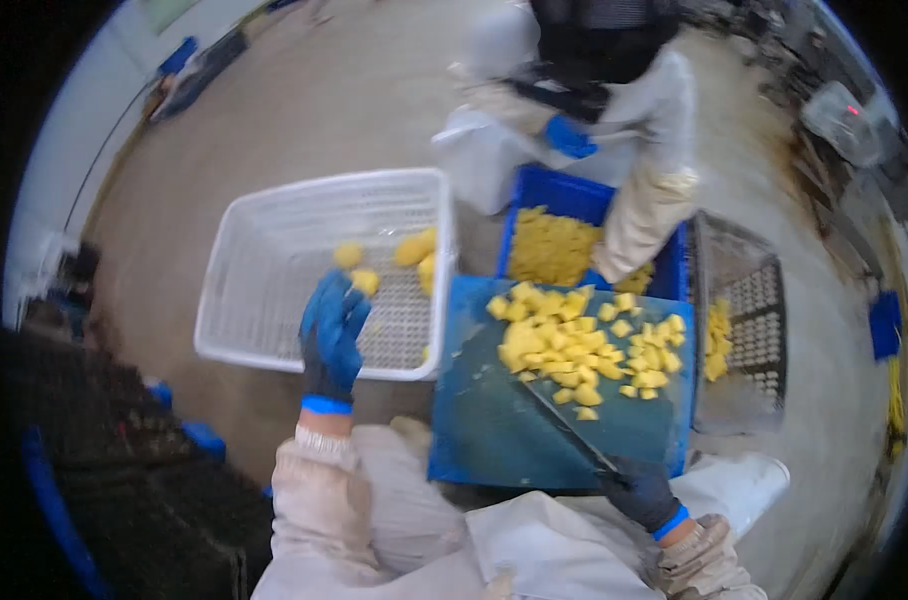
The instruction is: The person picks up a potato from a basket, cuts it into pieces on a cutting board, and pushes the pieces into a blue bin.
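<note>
My left hand (334, 325), in a blue and dark glove, is over the near side of a white crate (259, 225). Its fingers are slightly curled, close to yellow potato-like pieces (366, 282); whether it touches one is unclear. My right hand (639, 490), in a dark glove, is wrapped round the handle of a knife (569, 425). The blade lies slanted over the blue-green cutting board (494, 430), its tip near a heap of cut yellow chunks (559, 345). More whole yellow pieces (412, 250) lie at the crate's right side.
Beyond the board is a blue crate (594, 190) of cut yellow pieces. To its right stands a grey crate (754, 300) with some yellow pieces. A person (664, 110) with blue gloves sits opposite. Dark stacked crates (124, 470) are at lower left.
</note>
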A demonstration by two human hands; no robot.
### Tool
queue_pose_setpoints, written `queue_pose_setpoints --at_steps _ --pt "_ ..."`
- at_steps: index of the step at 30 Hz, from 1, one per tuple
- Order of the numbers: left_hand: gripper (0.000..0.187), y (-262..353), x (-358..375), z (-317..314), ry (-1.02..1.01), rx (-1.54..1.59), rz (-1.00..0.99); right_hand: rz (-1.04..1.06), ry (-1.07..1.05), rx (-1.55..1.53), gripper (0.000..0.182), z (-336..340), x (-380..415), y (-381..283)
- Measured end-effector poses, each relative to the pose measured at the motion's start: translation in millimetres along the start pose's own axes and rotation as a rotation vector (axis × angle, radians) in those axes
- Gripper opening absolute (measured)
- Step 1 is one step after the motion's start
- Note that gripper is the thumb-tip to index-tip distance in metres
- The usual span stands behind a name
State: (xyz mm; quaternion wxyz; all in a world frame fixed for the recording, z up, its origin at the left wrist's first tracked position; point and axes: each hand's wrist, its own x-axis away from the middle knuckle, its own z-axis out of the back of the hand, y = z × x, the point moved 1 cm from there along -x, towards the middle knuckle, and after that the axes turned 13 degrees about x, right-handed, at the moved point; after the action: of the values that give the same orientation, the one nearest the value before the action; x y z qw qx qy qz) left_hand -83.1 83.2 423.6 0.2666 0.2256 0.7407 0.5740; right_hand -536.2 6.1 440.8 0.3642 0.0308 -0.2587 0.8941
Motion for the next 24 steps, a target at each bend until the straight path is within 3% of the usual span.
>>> queue_pose_setpoints --at_steps 2,4,5,7,8,10,16,17,18,20,22,24 --pt "0.038 2.3 -24.4 23.1 -0.014 0.105 -0.062 0.075 -0.072 0.038 0.031 3.3 -7.5 2.6" --pt "0.036 2.4 -47.2 47.3 -0.139 -0.29 -0.227 0.121 -0.11 0.205 0.028 5.0 -16.4 3.7" --pt "0.036 -0.2 -57.0 59.2 -0.109 -0.309 -0.213 0.148 -0.135 0.201 0.028 5.6 -20.0 3.2" --pt "0.034 -4.0 -71.7 70.8 -0.291 -0.663 -0.432 0.159 -0.147 0.318 0.024 6.7 -26.9 2.4" --pt "0.034 -9.2 -75.1 71.9 -0.278 -0.669 -0.416 0.169 -0.165 0.319 0.024 8.1 -28.8 -0.4" --pt "0.032 -13.7 -83.3 65.2 -0.195 -0.529 0.215 0.104 -0.206 0.387 0.021 8.7 -30.3 -5.0" --pt "0.034 -127.0 -123.9 59.4 -1.022 -1.077 0.442 0.127 -0.269 0.465 0.029 -3.1 -22.0 5.0" --pt "0.041 -145.9 -128.2 43.1 -1.219 -1.254 0.587 0.151 -0.196 0.462 0.019 -4.6 -25.8 3.9" --pt "0.049 -169.3 -125.9 37.1 -1.285 -1.304 0.55 0.135 -0.203 0.471 0.019 -4.1 -29.2 2.1" --pt "0.056 -321.3 -105.4 72.3 -1.295 -1.194 0.688 0.148 -0.216 0.411 0.022 -0.4 -33.3 0.1" --pt "0.055 -329.9 -106.4 16.1 -1.349 -1.123 0.629 0.091 -0.27 0.458 0.027 6.6 -34.7 -0.6" --pt "0.054 -320.5 -80.3 2.5 -1.385 -1.031 0.611 0.071 -0.427 0.365 0.036 6.3 -33.7 -0.6"
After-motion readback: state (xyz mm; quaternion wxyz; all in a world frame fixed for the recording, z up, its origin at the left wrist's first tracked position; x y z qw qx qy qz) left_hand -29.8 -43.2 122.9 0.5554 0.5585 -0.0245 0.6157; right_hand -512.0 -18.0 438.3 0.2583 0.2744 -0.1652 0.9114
